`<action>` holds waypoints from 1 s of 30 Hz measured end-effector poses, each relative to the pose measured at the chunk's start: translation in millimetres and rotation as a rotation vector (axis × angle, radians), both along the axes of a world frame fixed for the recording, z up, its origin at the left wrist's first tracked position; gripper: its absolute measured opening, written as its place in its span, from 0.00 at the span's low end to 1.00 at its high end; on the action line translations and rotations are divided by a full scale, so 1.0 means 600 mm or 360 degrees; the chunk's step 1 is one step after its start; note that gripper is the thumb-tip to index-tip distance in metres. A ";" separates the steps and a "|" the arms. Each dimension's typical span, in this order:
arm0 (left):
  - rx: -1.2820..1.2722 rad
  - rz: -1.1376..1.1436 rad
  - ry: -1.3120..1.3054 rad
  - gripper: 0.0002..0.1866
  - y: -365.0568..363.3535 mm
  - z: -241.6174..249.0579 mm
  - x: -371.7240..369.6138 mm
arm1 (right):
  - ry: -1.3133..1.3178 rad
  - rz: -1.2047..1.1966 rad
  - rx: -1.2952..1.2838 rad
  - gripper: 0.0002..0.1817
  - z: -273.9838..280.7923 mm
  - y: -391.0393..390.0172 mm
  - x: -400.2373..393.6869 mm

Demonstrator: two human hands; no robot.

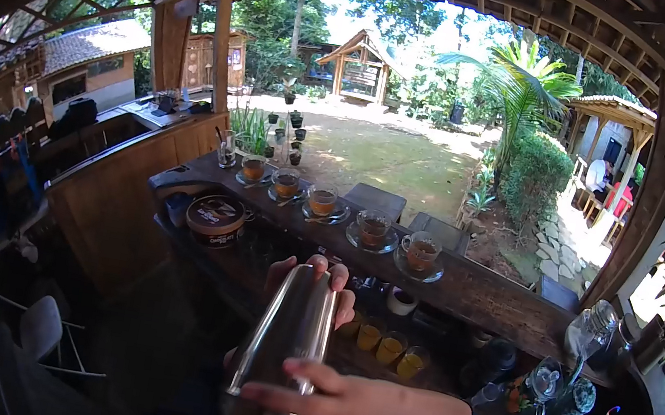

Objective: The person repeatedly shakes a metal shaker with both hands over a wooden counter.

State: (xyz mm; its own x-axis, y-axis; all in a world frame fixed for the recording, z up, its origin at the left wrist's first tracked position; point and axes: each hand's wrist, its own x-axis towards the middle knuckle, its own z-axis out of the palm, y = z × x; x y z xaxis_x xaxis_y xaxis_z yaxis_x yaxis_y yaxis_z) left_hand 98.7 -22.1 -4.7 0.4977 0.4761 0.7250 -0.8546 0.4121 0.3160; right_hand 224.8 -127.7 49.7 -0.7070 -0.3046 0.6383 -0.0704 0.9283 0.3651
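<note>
A shiny metal cocktail shaker (pixel 291 324) is held at a tilt in front of my body, gripped by both hands. My left hand (pixel 343 291) curls its fingers around the narrower far end, mostly hidden behind the metal. Around the wide near end is my right hand (pixel 330 408), its fingers spread across the side. Just beyond the shaker, on the lower counter, stand several glasses of yellow-orange liquid (pixel 390 349). On the ledge above, glass cups of brown drink (pixel 322 201) sit on saucers in a row.
A round brown tub (pixel 214 219) stands left on the wooden counter (pixel 501 302). Glass jars (pixel 591 328) and a glass with ice (pixel 542 383) are at the right. A chair (pixel 42 326) is at lower left. People sit under a far shelter.
</note>
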 end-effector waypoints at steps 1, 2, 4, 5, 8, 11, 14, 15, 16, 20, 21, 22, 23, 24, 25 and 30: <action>0.0011 0.0006 0.0051 0.22 0.011 -0.021 0.002 | 0.0048 0.0087 -0.0034 0.25 -0.009 0.008 0.005; -0.0461 -0.0031 0.0135 0.19 0.016 -0.051 0.007 | 0.0178 0.0209 -0.0119 0.24 -0.011 0.043 0.016; -0.1003 0.0041 0.0080 0.18 0.011 -0.132 0.025 | 0.0372 0.0026 -0.0651 0.27 -0.065 0.111 0.035; -0.1175 0.0015 -0.0219 0.18 0.011 -0.165 0.053 | 0.0603 -0.0066 -0.1099 0.26 -0.086 0.130 0.040; -0.1033 -0.0031 0.0153 0.19 -0.020 -0.145 0.034 | 0.0466 0.0029 -0.0646 0.26 -0.068 0.077 0.053; -0.0142 -0.0180 -0.0131 0.23 -0.064 -0.051 0.038 | 0.0135 0.0163 -0.0043 0.21 -0.033 -0.044 0.058; -0.0175 0.0034 -0.0025 0.21 -0.075 -0.004 0.036 | 0.0455 0.0417 0.0143 0.25 0.002 -0.024 0.054; -0.0286 0.0033 0.0033 0.21 -0.060 -0.016 0.042 | 0.0564 0.0536 0.0068 0.28 0.007 0.002 0.056; -0.0642 0.0199 0.0061 0.21 -0.065 -0.034 0.059 | 0.0560 0.0193 -0.0513 0.32 -0.015 0.020 0.072; -0.0645 -0.0650 0.0083 0.26 -0.015 -0.195 0.070 | 0.1155 -0.0282 -0.1226 0.44 -0.122 0.083 0.085; -0.0757 -0.0312 0.0251 0.26 -0.057 -0.126 0.073 | 0.1218 -0.0169 -0.1157 0.45 -0.116 0.080 0.085; -0.0878 0.0038 0.0401 0.26 -0.079 -0.089 0.068 | 0.1040 -0.0009 -0.0886 0.46 -0.094 0.069 0.086; -0.1005 -0.0533 0.0145 0.23 -0.061 -0.113 0.048 | 0.0831 0.0083 -0.0654 0.40 -0.065 0.043 0.080; -0.0803 -0.0264 0.0267 0.21 -0.064 -0.084 0.035 | 0.0541 0.0257 -0.1027 0.30 -0.022 -0.010 0.082; -0.0591 0.0001 0.0396 0.19 -0.068 -0.043 0.026 | 0.0615 0.0509 -0.0183 0.19 -0.014 -0.008 0.053; -0.0608 0.0156 0.0173 0.20 -0.051 -0.063 0.024 | 0.0314 0.0115 -0.0565 0.30 -0.014 0.000 0.045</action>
State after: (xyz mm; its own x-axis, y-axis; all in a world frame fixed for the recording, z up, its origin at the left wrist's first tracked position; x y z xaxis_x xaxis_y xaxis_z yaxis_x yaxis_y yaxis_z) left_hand 113.0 -52.8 -42.3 0.5008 0.7498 0.4324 -0.8656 0.4357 0.2469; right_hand 252.0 -127.7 41.2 -0.5454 -0.0856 0.8338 -0.1009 0.9942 0.0361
